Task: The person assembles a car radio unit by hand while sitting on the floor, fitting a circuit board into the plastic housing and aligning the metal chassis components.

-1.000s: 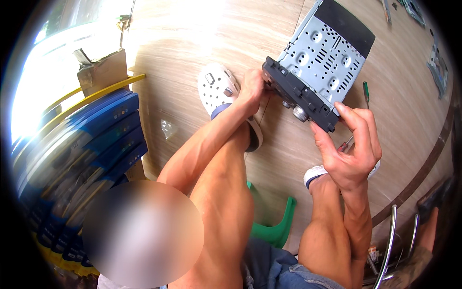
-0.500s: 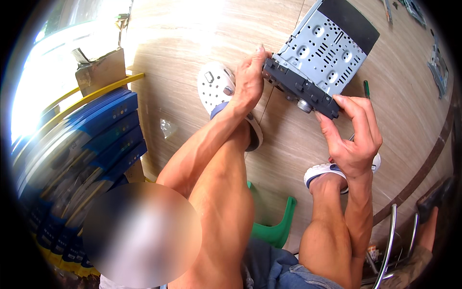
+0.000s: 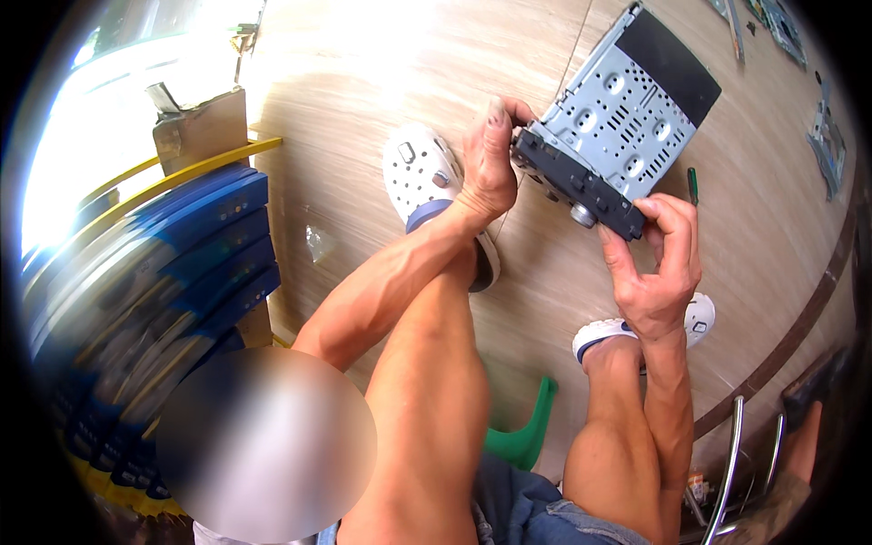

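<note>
Over the floor, tilted with its front panel toward me, is a car stereo: a grey metal case (image 3: pixel 618 123) with rows of holes and a dark far section. Its black front panel (image 3: pixel 574 182) carries a silver knob (image 3: pixel 582 215). My left hand (image 3: pixel 491 163) grips the panel's left end, thumb pointing up and fingers partly hidden behind the corner. The panel's right end is pinched between thumb and fingers of my right hand (image 3: pixel 656 263). The underside of the unit is out of sight.
A green-handled tool (image 3: pixel 692 186) lies right of the stereo. Metal brackets (image 3: pixel 827 145) lie at the far right. On the left stands a yellow rack (image 3: pixel 259 147) with blue packages (image 3: pixel 232 213) and a cardboard box (image 3: pixel 204 132). A green stool (image 3: pixel 527 431) is beneath me; chrome tubing (image 3: pixel 734 454) rises lower right.
The stereo and both hands have shifted slightly in view, a little down and right at the panel. My left thumb now stands more upright, farther from the panel's corner.
</note>
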The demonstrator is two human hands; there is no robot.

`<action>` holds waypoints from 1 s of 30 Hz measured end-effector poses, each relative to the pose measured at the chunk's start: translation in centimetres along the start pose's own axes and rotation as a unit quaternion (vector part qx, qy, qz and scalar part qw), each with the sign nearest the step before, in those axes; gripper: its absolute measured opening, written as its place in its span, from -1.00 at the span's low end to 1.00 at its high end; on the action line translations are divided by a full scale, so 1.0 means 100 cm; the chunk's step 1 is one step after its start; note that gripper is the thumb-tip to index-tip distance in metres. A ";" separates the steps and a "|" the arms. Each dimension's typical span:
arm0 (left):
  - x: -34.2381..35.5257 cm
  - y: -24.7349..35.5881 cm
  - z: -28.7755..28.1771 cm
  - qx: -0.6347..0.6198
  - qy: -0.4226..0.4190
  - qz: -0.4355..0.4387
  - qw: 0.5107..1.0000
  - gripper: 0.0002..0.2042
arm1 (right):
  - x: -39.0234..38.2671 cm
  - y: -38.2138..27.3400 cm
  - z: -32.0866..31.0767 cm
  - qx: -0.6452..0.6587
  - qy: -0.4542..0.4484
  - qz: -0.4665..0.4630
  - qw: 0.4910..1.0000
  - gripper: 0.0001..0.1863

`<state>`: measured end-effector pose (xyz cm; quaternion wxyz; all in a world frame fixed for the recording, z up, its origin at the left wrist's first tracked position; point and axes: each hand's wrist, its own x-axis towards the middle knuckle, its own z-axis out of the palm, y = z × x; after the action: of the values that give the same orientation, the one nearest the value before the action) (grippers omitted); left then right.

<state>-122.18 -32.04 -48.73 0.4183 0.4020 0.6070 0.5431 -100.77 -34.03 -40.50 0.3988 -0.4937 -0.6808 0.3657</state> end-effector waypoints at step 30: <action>-0.033 0.052 -0.013 0.041 -0.108 0.090 0.989 -0.40 | -0.026 -0.023 -0.036 0.001 -0.064 0.026 0.998 -0.39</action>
<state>-122.11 -35.13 -43.20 0.4139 0.5286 0.5413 0.5064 -97.88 -36.75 -37.48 0.3453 -0.4866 -0.6911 0.4078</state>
